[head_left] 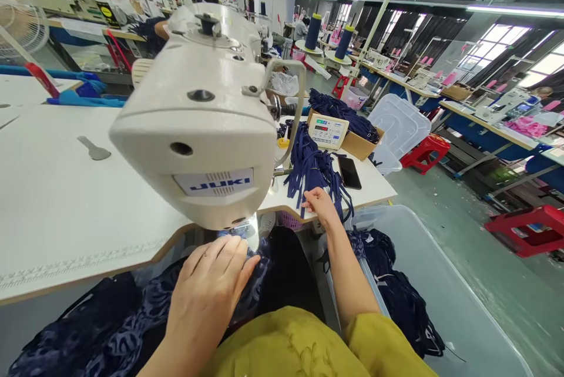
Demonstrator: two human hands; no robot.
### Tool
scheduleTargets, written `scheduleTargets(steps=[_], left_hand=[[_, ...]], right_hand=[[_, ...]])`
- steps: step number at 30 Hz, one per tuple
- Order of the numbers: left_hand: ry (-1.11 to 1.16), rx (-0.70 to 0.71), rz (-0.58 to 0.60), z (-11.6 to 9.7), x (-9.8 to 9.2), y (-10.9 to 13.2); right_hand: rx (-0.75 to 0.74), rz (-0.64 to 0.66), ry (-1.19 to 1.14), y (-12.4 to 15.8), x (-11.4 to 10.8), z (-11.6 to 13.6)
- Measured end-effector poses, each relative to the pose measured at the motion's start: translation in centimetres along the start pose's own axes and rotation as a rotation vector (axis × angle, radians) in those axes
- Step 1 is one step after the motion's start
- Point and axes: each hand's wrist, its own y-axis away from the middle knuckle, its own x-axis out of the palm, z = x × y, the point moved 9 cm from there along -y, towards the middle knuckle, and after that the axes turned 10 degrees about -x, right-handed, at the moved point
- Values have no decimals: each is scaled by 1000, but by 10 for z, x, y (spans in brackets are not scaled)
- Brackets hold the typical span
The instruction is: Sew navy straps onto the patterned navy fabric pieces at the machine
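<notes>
So the big cream sewing machine (198, 130) head hogs the middle of the view and blocks the needle area completely; you only get a peek of clear plastic under it. Behind it on the white table (57, 201) there's a small control panel (328, 130) with buttons, a cardboard box (361, 145) stuffed with more dark cloth, and a black phone (349, 172) lying flat near the edge. A pale plastic bin (440, 283) stands to the right on the floor with dark fabric dumped in it; a red stool (425, 151) is further off; two navy thread cones (313, 32) stand up at the back.

The table top is smooth and hard, the machine glossy, and the bin translucent.

The left hand (207, 289) lies flat on the navy fabric (132, 318) right below the machine head, fingers straight and held close together, pressing down; that cloth is soft, rumpled and has a lighter blue swirly pattern, and it spills off the table edge into the lap. The right hand (321, 205) reaches to a pile of navy strips (312, 168), narrow, flat and floppy, hanging over the table's front edge; it touches them, but the fingertips are buried in the strips, so I can't tell whether they're pinching or just resting.
</notes>
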Motion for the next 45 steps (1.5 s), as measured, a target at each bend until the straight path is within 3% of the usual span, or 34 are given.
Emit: scheduleTargets(steps=[5,8,11,15,18,22,25,29,37,45], left_hand=[[179,-60,30,3,-1,0],[270,-75,75,10,2,4],[308,-31,107,14,5,9],[367,-1,151,18,9,15],[437,-39,199,24,13,18],[561,-192,218,40,17,23],[633,-281,195,50,18,26],[667,-313,192,52,18,25],[519,-84,198,31,12,19],[394,3,208,19,10,13]], right_hand=[[16,-129,-252,16,-20,2],[36,-108,-405,30,-15,14],[83,12,-519,50,11,34],[105,252,-645,78,62,74],[-34,321,-555,88,81,106],[-220,332,-198,89,91,126],[-287,382,-33,91,97,129],[-292,448,-24,96,105,124],[-291,426,-85,106,118,115],[-269,412,-127,108,119,115]])
